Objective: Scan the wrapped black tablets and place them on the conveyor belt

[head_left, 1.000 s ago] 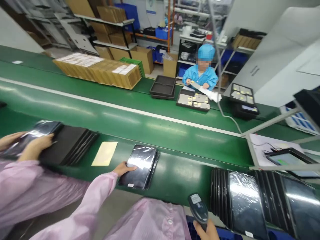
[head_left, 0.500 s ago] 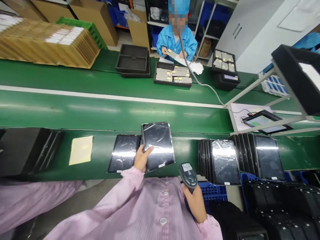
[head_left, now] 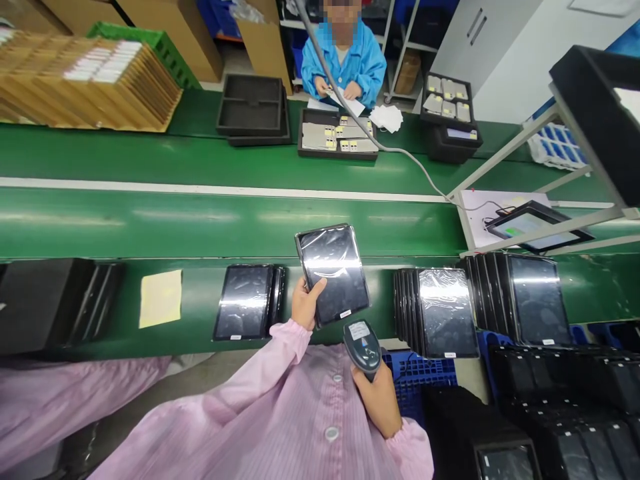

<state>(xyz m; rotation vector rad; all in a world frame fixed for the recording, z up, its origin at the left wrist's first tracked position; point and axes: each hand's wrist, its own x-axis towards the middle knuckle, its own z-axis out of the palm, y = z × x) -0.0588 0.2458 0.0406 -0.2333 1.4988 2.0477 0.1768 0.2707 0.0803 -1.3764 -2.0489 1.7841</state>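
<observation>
My left hand (head_left: 306, 301) grips a film-wrapped black tablet (head_left: 336, 273) by its left edge, thumb on the glass. The tablet is lifted and tilted, with a small white label at its lower edge. Wrapped around the handle of a barcode scanner (head_left: 363, 347) is my right hand (head_left: 379, 399); the scanner's head lies just below the tablet's label. To the left, a small stack of similar tablets (head_left: 245, 300) rests on the green bench. On the right lean a row of wrapped tablets (head_left: 445, 313) and a second row (head_left: 537, 300).
A yellowish sheet (head_left: 161, 299) and black cases (head_left: 45, 300) lie to the left. A metal stand (head_left: 505, 160) holds a display at right. Across the green belt (head_left: 200, 220), a person in blue (head_left: 345, 60) handles papers. A pink sleeve (head_left: 85, 393) reaches in from the left.
My left hand has moved the tablet right, away from the small stack. The scanner in my right hand has shifted left, closer to the tablet's label. The view has shifted slightly.
</observation>
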